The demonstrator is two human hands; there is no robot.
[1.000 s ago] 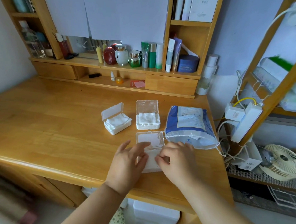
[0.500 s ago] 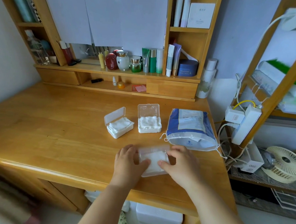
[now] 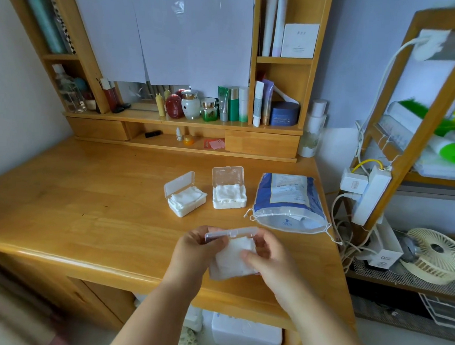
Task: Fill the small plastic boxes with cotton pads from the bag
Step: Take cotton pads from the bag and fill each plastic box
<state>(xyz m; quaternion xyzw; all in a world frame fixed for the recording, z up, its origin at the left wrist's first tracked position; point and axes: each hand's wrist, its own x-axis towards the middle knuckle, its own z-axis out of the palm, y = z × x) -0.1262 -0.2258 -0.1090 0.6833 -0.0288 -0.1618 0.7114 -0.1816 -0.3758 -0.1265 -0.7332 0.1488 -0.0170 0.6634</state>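
Note:
A small clear plastic box (image 3: 231, 257) full of white cotton pads is held above the desk's front edge, its lid tilted up at the far side. My left hand (image 3: 194, 249) grips its left side and my right hand (image 3: 268, 256) grips its right side, thumb on the pads. Two more small boxes stand open farther back, the left box (image 3: 185, 196) and the middle box (image 3: 229, 196), both holding white pads. The blue and white bag (image 3: 288, 202) of cotton pads lies to their right, its mouth towards me.
The wooden desk (image 3: 88, 196) has a back shelf with cosmetic bottles and jars (image 3: 211, 105). To the right stands a wooden rack (image 3: 408, 129) with a power strip, cables and a small fan (image 3: 438, 256). White boxes sit under the desk.
The box lay flat on the desk with my hands pressing on it. Now both hands have lifted it off the surface, and its lid has come down to a low tilt.

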